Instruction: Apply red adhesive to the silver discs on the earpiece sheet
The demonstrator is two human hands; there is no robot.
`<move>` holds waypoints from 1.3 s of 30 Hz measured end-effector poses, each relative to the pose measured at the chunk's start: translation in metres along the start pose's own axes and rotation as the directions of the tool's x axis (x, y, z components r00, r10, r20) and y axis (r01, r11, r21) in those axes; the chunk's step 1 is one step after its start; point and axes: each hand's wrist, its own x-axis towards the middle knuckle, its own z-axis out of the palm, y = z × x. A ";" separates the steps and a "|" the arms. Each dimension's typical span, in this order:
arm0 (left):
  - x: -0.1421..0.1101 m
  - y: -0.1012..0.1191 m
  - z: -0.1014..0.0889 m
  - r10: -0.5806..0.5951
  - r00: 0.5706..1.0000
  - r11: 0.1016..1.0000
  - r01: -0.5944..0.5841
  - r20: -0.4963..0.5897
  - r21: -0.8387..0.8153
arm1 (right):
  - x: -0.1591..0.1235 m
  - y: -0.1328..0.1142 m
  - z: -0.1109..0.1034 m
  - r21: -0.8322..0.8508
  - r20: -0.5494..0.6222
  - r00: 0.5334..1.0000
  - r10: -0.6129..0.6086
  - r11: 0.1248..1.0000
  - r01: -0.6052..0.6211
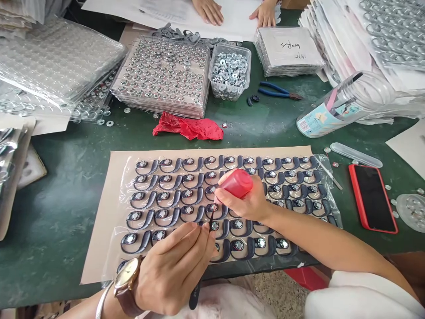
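Observation:
My right hand (250, 204) grips a red squeeze bottle (237, 182), tilted with its nozzle pointing down at one round part. My left hand (175, 266) pinches black tweezers (195, 294); their tips meet the same part, close to the nozzle. Rows of dark curved ear-hook pieces (171, 218) lie under both hands, each with a small round metal-faced component (136, 215) at one end. They rest on clear plastic film over a tan board (102, 248). My hands hide some of the middle pieces.
Beyond the board are a crumpled red cloth (187, 127), a tub of metal discs (230, 71), stacked trays (162, 73) and blue-handled pliers (277, 90). To the right are a clear jar (327, 117) and a red-cased phone (373, 198). Another person's hands (209, 11) rest on paper opposite.

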 end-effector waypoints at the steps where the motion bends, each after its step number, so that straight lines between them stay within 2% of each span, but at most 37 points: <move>1: 0.000 0.000 0.000 -0.001 1.000 1.000 0.001 -0.001 -0.010 | 0.000 -0.001 0.000 -0.012 -0.004 1.000 -0.008 1.000 0.008; 5: 0.001 -0.001 -0.002 -0.062 0.998 0.994 0.064 0.021 -0.088 | 0.001 -0.006 -0.003 -0.078 -0.030 1.000 0.005 0.997 -0.007; 9: 0.003 -0.005 -0.003 -0.138 0.990 0.981 0.139 0.016 -0.138 | 0.000 -0.004 -0.005 -0.062 -0.026 0.999 0.031 0.998 -0.033; 19: 0.008 -0.011 -0.006 -0.184 0.983 0.964 0.183 0.012 -0.192 | -0.003 -0.002 -0.005 -0.039 -0.003 1.000 0.014 0.999 -0.014; 25: 0.009 -0.022 -0.008 -0.286 0.958 0.905 0.271 0.005 -0.327 | -0.002 -0.006 -0.003 -0.040 0.031 0.997 -0.065 0.997 0.066; 30: 0.010 -0.027 -0.007 -0.380 0.925 0.861 0.352 -0.003 -0.367 | 0.000 -0.006 -0.001 -0.079 0.002 0.985 -0.174 0.982 0.173; 32: 0.011 -0.027 -0.008 -0.382 0.924 0.862 0.354 -0.006 -0.362 | 0.003 -0.013 -0.004 -0.043 0.021 0.987 -0.161 0.986 0.162; 34: 0.010 -0.025 -0.009 -0.365 0.931 0.874 0.339 -0.011 -0.347 | 0.006 -0.023 -0.009 0.024 0.078 0.994 -0.075 0.997 0.074; 37: 0.005 -0.016 -0.012 -0.270 0.962 0.930 0.252 -0.033 -0.269 | 0.005 -0.039 -0.015 0.048 0.147 0.988 0.056 0.997 -0.064; 39: -0.001 -0.006 -0.013 -0.188 0.981 0.966 0.177 -0.044 -0.189 | -0.002 -0.043 -0.015 0.012 0.135 0.987 0.082 0.996 -0.084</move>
